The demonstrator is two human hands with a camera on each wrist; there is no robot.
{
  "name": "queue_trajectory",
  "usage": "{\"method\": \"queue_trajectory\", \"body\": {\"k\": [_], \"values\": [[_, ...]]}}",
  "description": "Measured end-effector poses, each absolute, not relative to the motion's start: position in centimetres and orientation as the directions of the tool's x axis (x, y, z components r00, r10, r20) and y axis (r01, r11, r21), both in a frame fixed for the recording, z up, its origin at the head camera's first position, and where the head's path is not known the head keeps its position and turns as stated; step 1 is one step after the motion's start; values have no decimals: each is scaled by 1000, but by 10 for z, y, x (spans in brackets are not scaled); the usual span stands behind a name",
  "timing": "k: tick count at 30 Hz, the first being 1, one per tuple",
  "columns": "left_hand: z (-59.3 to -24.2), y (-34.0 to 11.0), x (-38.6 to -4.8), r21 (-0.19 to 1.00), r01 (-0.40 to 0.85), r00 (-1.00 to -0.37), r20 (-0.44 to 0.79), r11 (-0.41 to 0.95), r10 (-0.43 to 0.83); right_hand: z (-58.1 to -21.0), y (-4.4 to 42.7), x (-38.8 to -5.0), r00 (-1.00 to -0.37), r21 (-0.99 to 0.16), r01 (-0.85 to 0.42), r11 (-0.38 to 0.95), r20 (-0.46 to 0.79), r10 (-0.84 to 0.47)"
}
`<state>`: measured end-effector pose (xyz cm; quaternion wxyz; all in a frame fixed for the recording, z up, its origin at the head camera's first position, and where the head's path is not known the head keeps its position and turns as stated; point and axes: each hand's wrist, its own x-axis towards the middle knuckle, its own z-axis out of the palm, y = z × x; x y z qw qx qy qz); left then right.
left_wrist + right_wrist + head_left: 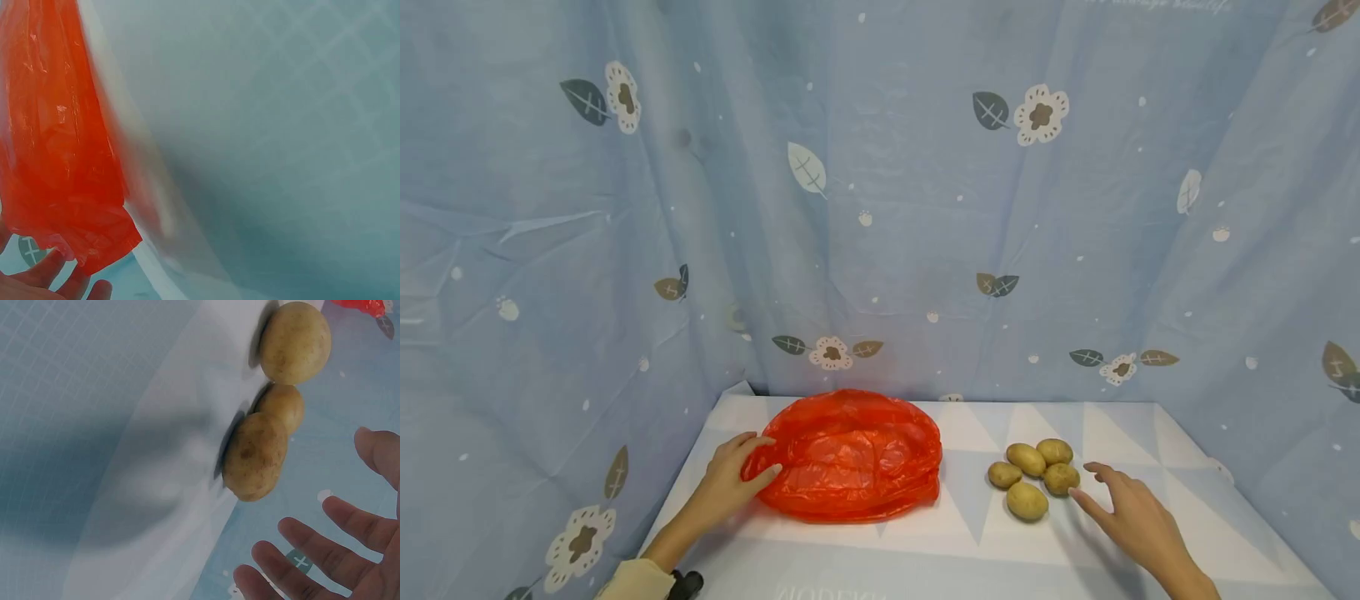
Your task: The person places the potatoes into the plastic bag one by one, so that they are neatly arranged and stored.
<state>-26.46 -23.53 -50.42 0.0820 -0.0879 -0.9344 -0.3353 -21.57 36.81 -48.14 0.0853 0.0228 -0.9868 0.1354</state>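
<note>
the red plastic bag (857, 458) lies on the pale patterned table cover (925, 533), wrinkled and shiny. at its left end is the left hand (730, 479), with thumb and fingers spread apart around the edge of the bag; they do not grasp it, and whether the fingertips touch the plastic i cannot tell. to the right of the bag, well apart from it, five potatoes (1032, 463) lie in one loose group. farther right from the bag, just beside the potatoes, is the right hand (1138, 517), its fingers extended and released, holding nothing. behind the bag hangs a blue curtain (910, 208) with flowers and leaves. nearer than the bag and to its left, a light sleeve (638, 581) covers the left forearm.
</note>
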Motion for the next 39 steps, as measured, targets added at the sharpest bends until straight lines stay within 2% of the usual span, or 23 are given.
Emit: {"method": "queue_trajectory", "body": {"k": [7, 14, 22, 32, 39], "values": [[-505, -238, -268, 618, 235, -968, 218, 750, 124, -487, 365, -219, -974, -269, -120, 956, 220, -61], [-503, -236, -267, 663, 214, -977, 158, 717, 145, -492, 362, -218, -973, -291, -138, 947, 218, -75], [-504, -233, -268, 699, 194, -981, 114, 688, 160, -495, 357, -221, -978, -321, -134, 938, 194, -73], [-509, -239, -273, 726, 224, -974, 143, 650, 176, -500, 350, -225, -976, -331, -141, 933, 205, -75], [-514, -239, -278, 747, 197, -978, 107, 635, 177, -503, 345, -228, -979, -334, -130, 933, 195, -66]]}}
